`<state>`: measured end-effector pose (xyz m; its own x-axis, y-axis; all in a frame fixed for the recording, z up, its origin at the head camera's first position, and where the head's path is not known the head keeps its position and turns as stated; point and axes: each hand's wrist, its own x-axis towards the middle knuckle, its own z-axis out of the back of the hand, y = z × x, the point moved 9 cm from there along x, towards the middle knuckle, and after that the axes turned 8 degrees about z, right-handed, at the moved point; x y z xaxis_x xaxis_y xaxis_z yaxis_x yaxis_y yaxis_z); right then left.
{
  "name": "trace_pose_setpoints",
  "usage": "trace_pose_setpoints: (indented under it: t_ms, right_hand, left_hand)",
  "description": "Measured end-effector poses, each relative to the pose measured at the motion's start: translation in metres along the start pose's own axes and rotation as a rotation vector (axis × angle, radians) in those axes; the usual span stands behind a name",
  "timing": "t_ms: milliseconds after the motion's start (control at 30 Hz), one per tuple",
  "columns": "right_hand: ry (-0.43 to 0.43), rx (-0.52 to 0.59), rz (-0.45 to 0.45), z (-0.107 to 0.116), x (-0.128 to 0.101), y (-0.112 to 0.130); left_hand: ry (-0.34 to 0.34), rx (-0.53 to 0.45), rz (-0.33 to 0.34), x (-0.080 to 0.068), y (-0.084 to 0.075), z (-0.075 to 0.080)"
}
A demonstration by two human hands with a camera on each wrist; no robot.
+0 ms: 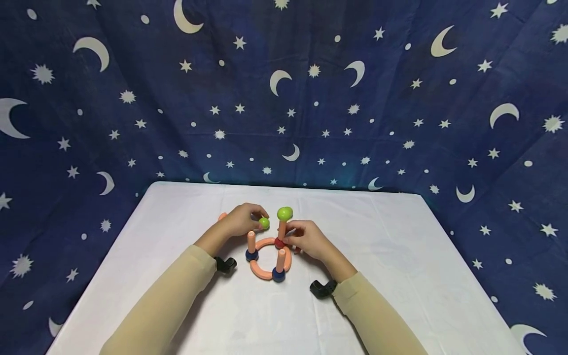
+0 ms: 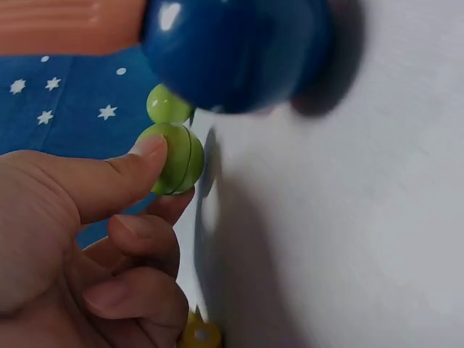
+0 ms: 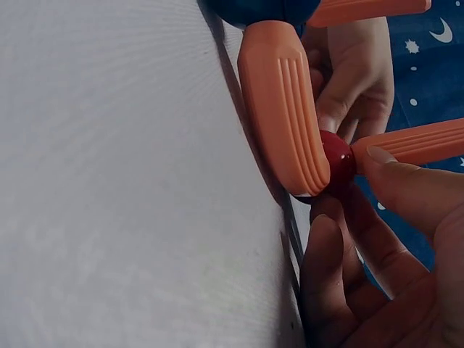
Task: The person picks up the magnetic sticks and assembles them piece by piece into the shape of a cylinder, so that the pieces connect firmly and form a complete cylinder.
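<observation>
Left hand [image 1: 241,220] pinches a green ball [image 1: 264,223] between thumb and curled fingers [image 2: 138,235], just above the orange ring [image 1: 262,270] on the counter [image 1: 399,276]. The bare peg [image 1: 251,241] stands upright, just below and left of that ball, nearer the left hand. Right hand [image 1: 306,240] grips the red ball [image 3: 335,161] at the foot of the green-topped peg [image 1: 282,229]. No writing or brand readable.

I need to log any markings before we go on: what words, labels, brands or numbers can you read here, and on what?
None: no view shows any readable text.
Backdrop cloth: printed moons, stars and dots only.
Green ball pinched by the left hand: plain.
Orange sticks and ring, held at the red ball by the right hand: plain.
</observation>
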<state>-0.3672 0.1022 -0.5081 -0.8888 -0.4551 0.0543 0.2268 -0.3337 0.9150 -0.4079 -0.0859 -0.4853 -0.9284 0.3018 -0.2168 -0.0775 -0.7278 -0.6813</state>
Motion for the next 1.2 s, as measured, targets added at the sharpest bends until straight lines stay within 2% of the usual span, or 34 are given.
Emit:
trace_pose_setpoints:
  t_ms: [133, 333, 600, 933, 1200]
  right_hand:
    - [-0.017, -0.006, -0.017, 0.002, -0.002, -0.003]
    - [-0.025, -0.003, -0.036, 0.005, -0.004, -0.006]
    - [-0.020, 0.004, -0.011, 0.006, -0.011, -0.006]
    - [-0.037, -0.063, 0.026, 0.012, -0.044, 0.006]
    - [0.019, -0.077, 0.049, -0.005, -0.070, 0.014]
  left_hand:
    - [-0.029, -0.030, -0.002, -0.010, 0.006, 0.005]
    - [-0.076, -0.050, -0.033, -0.028, 0.004, 0.013]
    - [-0.125, -0.099, 0.008, -0.051, 0.014, 0.027]
    - [-0.165, -0.134, 0.005, -0.078, 0.015, 0.046]
    - [-0.196, -0.202, 0.015, -0.098, 0.015, 0.059]
